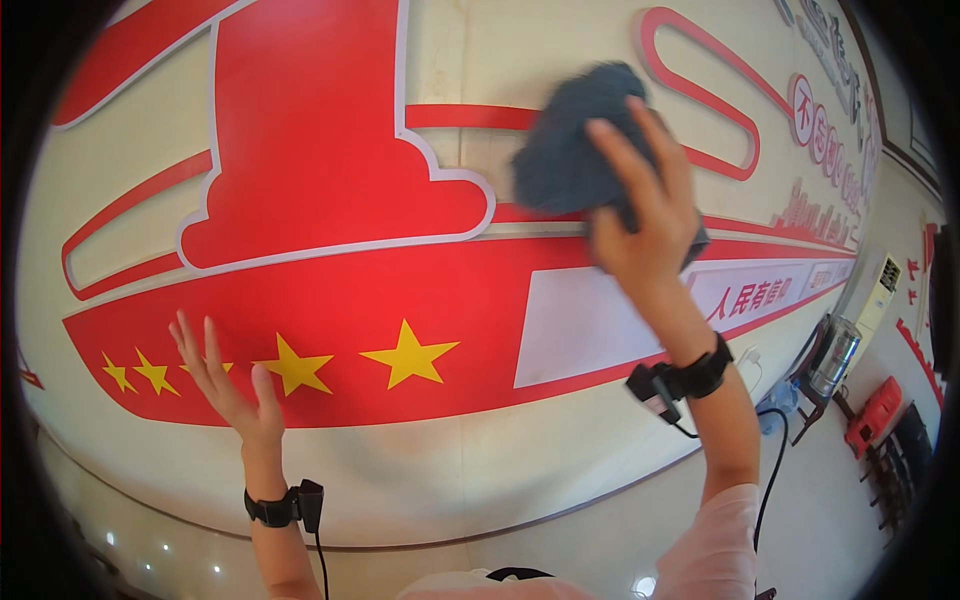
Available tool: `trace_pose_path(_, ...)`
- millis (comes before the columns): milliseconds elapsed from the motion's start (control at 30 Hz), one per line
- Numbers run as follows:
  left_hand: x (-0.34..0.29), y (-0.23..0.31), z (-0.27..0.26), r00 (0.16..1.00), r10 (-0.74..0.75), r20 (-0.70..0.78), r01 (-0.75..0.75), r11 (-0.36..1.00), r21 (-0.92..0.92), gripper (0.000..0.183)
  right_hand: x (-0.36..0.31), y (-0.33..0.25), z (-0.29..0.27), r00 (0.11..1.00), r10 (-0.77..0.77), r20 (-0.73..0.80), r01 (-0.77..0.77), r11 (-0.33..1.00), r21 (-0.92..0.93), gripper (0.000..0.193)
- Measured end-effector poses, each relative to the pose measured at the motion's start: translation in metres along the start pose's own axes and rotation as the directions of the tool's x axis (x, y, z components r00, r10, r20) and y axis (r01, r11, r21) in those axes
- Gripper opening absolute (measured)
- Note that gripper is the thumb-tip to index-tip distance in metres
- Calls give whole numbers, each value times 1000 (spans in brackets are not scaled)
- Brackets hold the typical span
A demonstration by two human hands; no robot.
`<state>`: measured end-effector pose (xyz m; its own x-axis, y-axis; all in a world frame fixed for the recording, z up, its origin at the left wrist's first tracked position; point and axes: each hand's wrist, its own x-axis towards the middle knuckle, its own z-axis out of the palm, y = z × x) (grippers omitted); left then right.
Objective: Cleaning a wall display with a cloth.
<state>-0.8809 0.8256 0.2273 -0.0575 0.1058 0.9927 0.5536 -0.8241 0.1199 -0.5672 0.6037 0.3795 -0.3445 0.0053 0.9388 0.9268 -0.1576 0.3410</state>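
Observation:
My right hand (645, 205) is raised high and grips a dark grey cloth (575, 140), pressed to or just off the wall display at a red strip and the cream wall. The cloth bunches out to the left of my fingers, and a fold hangs below my palm. My left hand (232, 385) is lifted in front of the lower red band (470, 300), fingers stretched and spread, close to the yellow stars (408, 352). Nothing is in it; whether it touches the panel I cannot tell. Each wrist wears a black strap with a small device and cable.
A large red cutout with a pale border (330, 130) stands out from the wall at upper left. A red looped outline (750, 150) and raised lettering run right. Beyond are a metallic cylindrical appliance (832, 350), a red object (873, 415) and dark chairs (890, 475) on the shiny floor.

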Motion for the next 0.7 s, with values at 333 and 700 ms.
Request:
trace_pose_path(333, 30, 38, 36, 991, 136, -22, -136, 990, -29, 55, -15, -27, 41, 961, -165, 221, 153, 986, 70, 49)
trace_pose_path(700, 29, 27, 70, 988, 139, -68, -120, 966, 230, 58, -70, 119, -59, 984, 106, 140, -65, 961, -269, 63)
